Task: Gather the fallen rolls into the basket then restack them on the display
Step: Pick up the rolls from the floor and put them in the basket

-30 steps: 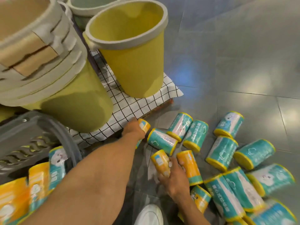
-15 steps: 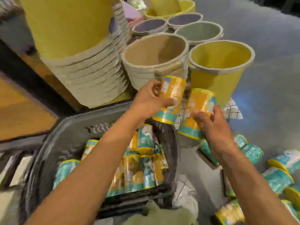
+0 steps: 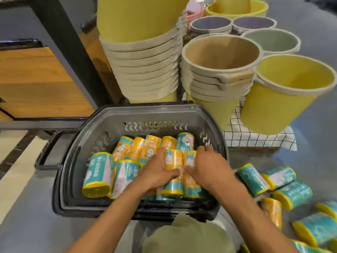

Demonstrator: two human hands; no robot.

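Note:
A dark grey plastic basket [image 3: 73, 172] sits on the floor in front of me, holding several orange and teal rolls [image 3: 99, 172]. My left hand [image 3: 156, 172] grips an orange roll [image 3: 174, 161] lying on top of the pile in the basket. My right hand [image 3: 209, 167] grips a second orange roll [image 3: 189, 157] right beside it. Both hands are inside the basket, low over the pile. More teal rolls [image 3: 253, 178] and an orange one [image 3: 271, 210] lie scattered on the floor to the right.
Stacked yellow and beige buckets [image 3: 144, 70] stand behind the basket on a checked cloth [image 3: 255, 139]. A yellow bucket [image 3: 284, 92] leans at the right. A wooden shelf unit with a dark post [image 3: 69, 52] is at left. My knee [image 3: 187, 236] is at the bottom.
Both hands picked orange rolls off the floor, carried them up and left over the basket, and now have lowered them onto the pile inside it.

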